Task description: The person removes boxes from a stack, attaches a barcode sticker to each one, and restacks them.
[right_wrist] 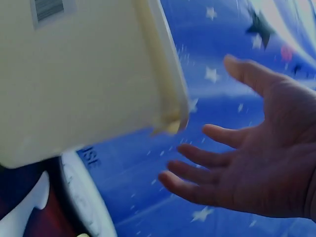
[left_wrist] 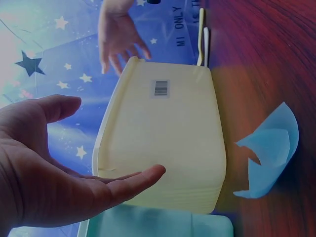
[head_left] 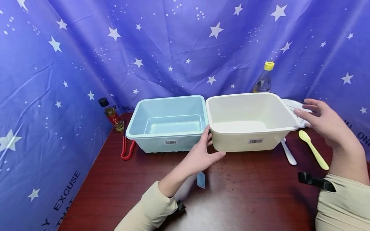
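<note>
A cream plastic bin stands beside a light blue bin, their rims side by side. My left hand is at the front where the two bins meet, thumb apart and fingers extended; whether the fingertips touch a bin I cannot tell. At the cream bin's right end, my right hand is raised with spread, loosely bent fingers and nothing in them. In the right wrist view a gap shows between that hand and the bin's rim.
A thin blue piece lies in front of the bins. Right are a white-handled utensil, a yellow spoon and a white plate. A yellow-capped bottle stands behind; a black-capped bottle and red-handled tongs are left.
</note>
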Tool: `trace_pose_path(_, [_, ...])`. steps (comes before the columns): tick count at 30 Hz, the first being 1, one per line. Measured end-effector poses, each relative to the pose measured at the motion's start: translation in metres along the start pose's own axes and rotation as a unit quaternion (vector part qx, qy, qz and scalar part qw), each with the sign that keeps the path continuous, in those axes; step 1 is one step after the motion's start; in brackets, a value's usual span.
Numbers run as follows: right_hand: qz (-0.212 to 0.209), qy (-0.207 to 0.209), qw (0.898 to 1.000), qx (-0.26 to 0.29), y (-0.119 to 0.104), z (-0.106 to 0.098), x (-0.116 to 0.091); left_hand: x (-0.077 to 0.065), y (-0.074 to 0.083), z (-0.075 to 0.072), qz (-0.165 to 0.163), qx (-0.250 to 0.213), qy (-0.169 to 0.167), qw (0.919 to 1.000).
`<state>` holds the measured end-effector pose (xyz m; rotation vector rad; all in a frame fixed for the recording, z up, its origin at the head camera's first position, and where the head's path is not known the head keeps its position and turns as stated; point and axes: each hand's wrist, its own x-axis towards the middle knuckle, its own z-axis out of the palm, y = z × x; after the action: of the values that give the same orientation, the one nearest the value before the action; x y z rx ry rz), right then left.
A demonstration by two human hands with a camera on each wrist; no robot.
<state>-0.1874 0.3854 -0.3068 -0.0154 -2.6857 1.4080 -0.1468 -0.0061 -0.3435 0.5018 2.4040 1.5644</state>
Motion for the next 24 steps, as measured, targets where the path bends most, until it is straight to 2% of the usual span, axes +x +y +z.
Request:
trace_pose_path(3, [0.002,-0.086,0.995,0.052,0.018,-0.004,0.005,0.002,0.0,0.003,0.004,0.002,-0.003,1.0])
trace_pose_path(6, [-0.017,-0.154,0.987,0.046,0.027,-0.005,0.006,0.003,0.002,0.005,0.008,0.0,-0.002,1.0])
trace_pose_path(8, [-0.036,-0.177,0.983,0.033,0.029,-0.006,0.005,0.004,0.003,0.007,0.011,0.0,0.002,0.9999])
trace_pose_path(10, [-0.05,-0.187,0.981,0.017,0.03,-0.007,0.003,0.004,0.003,0.008,0.02,0.0,0.008,0.9998])
trace_pose_path(14, [-0.054,-0.18,0.982,-0.013,0.033,-0.014,-0.005,0.004,0.002,0.013,0.036,-0.003,0.009,0.9993])
trace_pose_path(18, [-0.055,-0.171,0.984,-0.021,0.038,-0.021,-0.012,0.004,0.003,0.017,0.036,-0.01,0.008,0.9993])
trace_pose_path(24, [-0.053,-0.185,0.981,-0.012,0.048,-0.025,-0.015,0.012,0.002,0.023,0.021,-0.069,0.016,0.9973])
